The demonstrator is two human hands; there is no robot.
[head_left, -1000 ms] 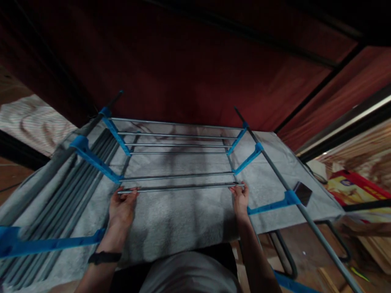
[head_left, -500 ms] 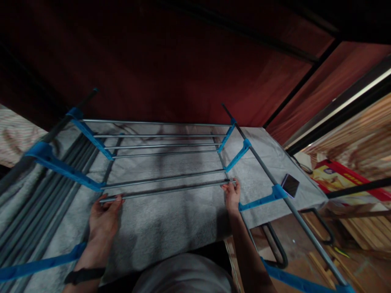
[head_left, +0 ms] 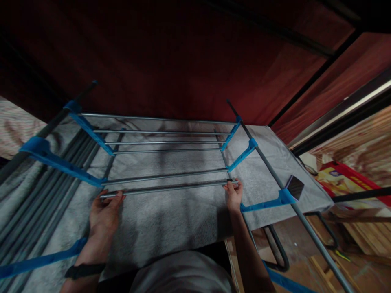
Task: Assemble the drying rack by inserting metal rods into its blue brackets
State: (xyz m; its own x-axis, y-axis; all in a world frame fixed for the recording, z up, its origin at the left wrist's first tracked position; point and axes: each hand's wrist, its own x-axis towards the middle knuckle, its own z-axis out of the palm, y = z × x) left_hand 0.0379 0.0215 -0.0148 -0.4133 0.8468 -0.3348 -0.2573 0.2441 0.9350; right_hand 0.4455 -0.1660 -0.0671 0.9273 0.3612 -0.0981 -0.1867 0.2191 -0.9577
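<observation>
A loose grey metal tube runs crosswise between my two hands. My left hand is closed round its left end, fingers over the top. My right hand pinches the right end, where a small dark piece shows. Just beyond lies a fitted crossbar of the rack, joined to a blue plastic bracket on the left and another blue bracket on the right. Further back, several crossbars span a second pair of brackets. Nearer me, a lower right bracket carries no visible bar.
Several loose tubes lie bundled at the left. A phone rests on the grey cloth near the right edge. Dark red fabric hangs behind. A red and yellow box and a black-framed chair or stool stand to the right.
The view has shifted slightly, so the right side of the rack sits further right. Both hands still hold the tube in nearly the same place beside the rack.
</observation>
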